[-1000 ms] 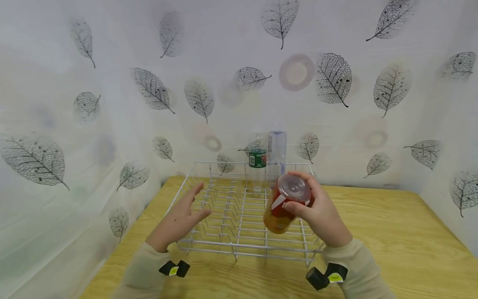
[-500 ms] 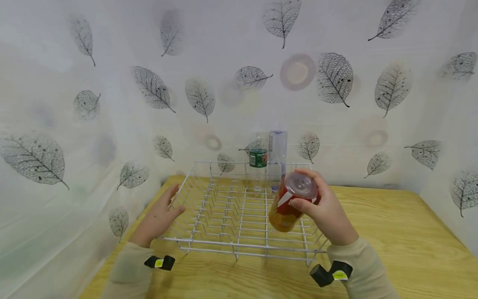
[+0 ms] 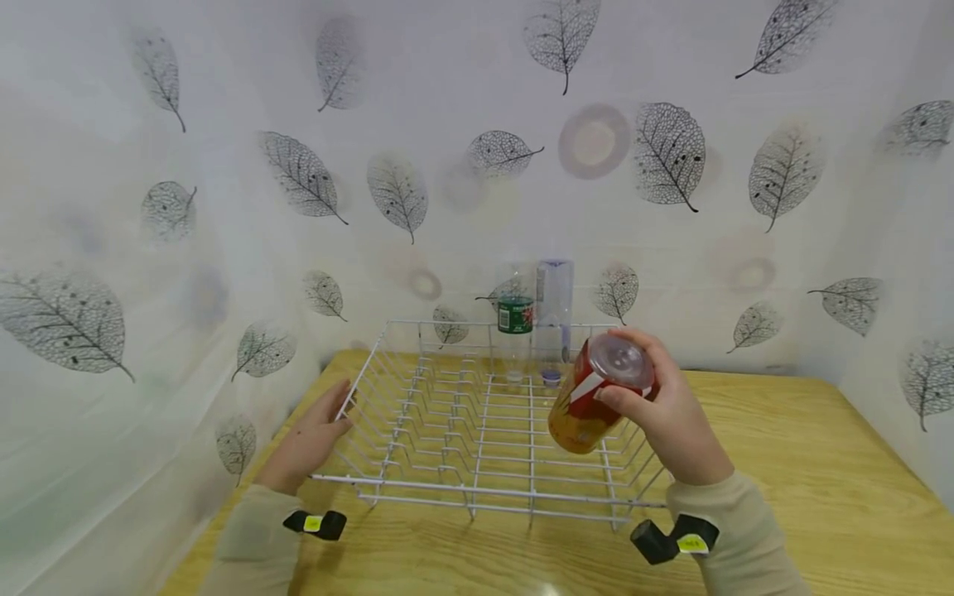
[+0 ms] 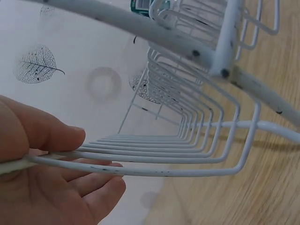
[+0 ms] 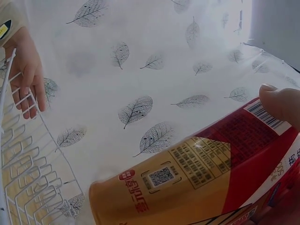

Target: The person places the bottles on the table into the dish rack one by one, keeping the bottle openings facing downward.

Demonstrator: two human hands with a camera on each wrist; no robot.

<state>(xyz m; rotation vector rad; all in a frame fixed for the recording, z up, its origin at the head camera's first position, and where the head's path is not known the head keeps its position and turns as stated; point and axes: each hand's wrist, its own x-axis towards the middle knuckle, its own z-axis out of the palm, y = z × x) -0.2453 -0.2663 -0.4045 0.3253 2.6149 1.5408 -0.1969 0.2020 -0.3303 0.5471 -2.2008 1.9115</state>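
A white wire dish rack [image 3: 507, 447] stands on the wooden table. My left hand [image 3: 313, 434] grips its left side rim; in the left wrist view the thumb lies over the wire [image 4: 154, 172] and the fingers lie beneath it. My right hand [image 3: 674, 414] holds a red and yellow can [image 3: 596, 401] with a clear plastic lid, tilted above the right part of the rack. In the right wrist view the can's printed label [image 5: 187, 173] shows a QR code and barcode. Its far side is hidden.
At the back of the rack, a clear bottle with a green label [image 3: 515, 316] and a taller clear bottle [image 3: 555, 298] stand upside down. A leaf-patterned sheet [image 3: 447, 99] hangs behind and at both sides. The wooden table [image 3: 775, 463] extends to the right.
My left hand has moved left and outward, from over the rack onto its left rim. My right hand has shifted slightly right with the can still in it.
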